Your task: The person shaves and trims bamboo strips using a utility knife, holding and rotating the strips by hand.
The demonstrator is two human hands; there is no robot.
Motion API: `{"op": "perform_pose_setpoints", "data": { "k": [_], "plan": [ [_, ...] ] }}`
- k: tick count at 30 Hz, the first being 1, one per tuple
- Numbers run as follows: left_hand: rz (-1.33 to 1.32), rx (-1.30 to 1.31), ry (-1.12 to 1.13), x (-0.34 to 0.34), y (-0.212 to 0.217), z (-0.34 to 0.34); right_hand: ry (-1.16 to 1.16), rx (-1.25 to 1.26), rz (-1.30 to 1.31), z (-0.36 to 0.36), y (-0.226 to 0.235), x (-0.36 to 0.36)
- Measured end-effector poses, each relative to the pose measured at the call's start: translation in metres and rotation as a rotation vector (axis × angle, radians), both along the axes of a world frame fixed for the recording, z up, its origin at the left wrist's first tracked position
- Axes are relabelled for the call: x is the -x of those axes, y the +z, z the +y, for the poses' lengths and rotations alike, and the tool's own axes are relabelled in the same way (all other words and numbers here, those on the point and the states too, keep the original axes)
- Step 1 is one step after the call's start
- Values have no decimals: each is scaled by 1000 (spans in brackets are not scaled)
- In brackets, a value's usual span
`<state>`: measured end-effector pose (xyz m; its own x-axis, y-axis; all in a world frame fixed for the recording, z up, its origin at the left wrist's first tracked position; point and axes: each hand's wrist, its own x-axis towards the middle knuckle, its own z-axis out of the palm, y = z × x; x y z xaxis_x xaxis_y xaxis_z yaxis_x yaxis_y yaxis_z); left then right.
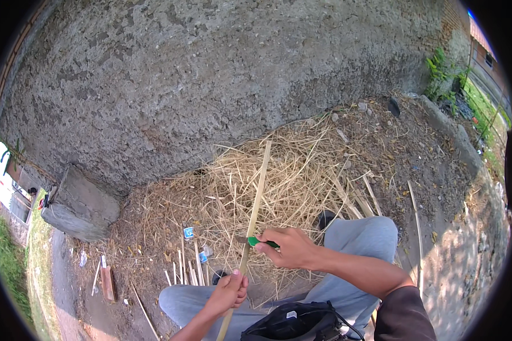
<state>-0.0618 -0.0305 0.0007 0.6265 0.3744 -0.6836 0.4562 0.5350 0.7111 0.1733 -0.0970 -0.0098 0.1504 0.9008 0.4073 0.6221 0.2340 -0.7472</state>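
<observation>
Rough grey concrete wall [210,74] fills the far half of the view, curving overhead. At its foot, a broad heap of dry straw and shavings [290,182] spread over bare ground. Grey concrete block [81,204] at far left, against the wall's base. Person seated, knees in grey trousers [364,238] raised near the lower edge; black bag [296,324] in the lap.

Long bamboo strip [255,213] runs from the near centre, between the knees, up and away over the straw, tilted slightly right at its far end. Several shorter split bamboo pieces [188,273] lie on the ground near left of it; more slats [358,199] to the right of the heap.

Right hand [290,249]: forearm comes in from lower right, elbow bent, wrist turned inward; grip closed around a green-handled knife [256,241], blade set against the strip about midway along.

Left hand [228,291]: forearm rises from the lower edge, fist wrapped round the near part of the strip, thumb on top, below the knife.

Small blue-and-white scrap [189,232] lies on the straw left of the strip.
</observation>
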Motion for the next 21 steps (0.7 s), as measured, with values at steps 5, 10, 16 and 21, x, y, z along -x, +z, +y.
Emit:
{"op": "perform_pose_setpoints", "data": {
  "k": [5,10,16,21],
  "plan": [
    [-35,30,41,-13,6,3,-10,-11,-8,2,1,-4],
    [-19,-96,65,-20,16,-3,6,-19,-35,0,-4,-6],
    [-45,-25,214,-20,-2,2,20,-63,-76,0,-9,-3],
    [-76,41,210,-21,8,3,-6,-154,-134,1,-10,-2]
  ]
}}
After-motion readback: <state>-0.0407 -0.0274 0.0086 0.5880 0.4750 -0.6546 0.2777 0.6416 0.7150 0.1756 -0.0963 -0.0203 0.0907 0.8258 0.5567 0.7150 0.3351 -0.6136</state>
